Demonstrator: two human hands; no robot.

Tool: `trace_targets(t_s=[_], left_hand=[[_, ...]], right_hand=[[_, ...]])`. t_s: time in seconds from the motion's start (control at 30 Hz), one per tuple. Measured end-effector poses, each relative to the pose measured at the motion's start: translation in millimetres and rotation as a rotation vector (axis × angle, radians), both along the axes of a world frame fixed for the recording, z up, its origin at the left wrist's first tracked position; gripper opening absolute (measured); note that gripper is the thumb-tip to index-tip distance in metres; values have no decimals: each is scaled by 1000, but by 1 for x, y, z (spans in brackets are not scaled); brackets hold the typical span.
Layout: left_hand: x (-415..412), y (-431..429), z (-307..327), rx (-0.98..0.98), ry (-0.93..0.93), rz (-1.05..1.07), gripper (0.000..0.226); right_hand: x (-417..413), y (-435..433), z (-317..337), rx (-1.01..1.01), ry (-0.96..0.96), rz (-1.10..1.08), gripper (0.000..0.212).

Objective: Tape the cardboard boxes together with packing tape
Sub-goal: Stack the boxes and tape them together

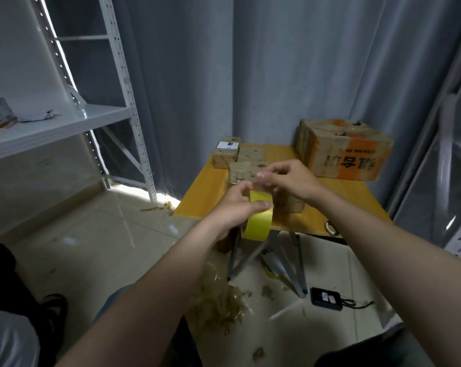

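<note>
My left hand (pixel 233 209) grips a yellow roll of packing tape (pixel 258 219) above the near edge of the small wooden table (pixel 351 197), thumb laid across the roll's outer face. My right hand (pixel 287 180) hovers just above the roll, fingers curled and pinching at its top edge; the tape end itself is too small to make out. Behind my hands sit small taped cardboard boxes: one (pixel 244 172) right behind my fingers, another (pixel 290 203) partly hidden under my right hand, two more (pixel 225 156) at the table's far left.
A large orange-printed cardboard box (pixel 345 152) stands at the table's back right. White metal shelving (pixel 59 125) rises on the left, another rack on the right. Crumpled tape scraps (pixel 216 303) and a black device with a cable (pixel 327 299) lie on the tiled floor.
</note>
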State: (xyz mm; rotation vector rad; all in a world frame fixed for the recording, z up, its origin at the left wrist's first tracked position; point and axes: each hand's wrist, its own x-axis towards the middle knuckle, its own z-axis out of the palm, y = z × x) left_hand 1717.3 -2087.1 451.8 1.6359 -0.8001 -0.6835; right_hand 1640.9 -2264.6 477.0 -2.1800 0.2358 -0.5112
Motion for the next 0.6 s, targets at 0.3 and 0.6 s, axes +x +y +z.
trace_targets(t_s=[0.3,0.6], left_hand=[[-15,-9,15,-82,10,96,42],[-11,-8,4,-104,73,86,50]], right_hand=[[-24,5,25,40,60,-66,8],[-22,27,42,-214,-51,-119,11]])
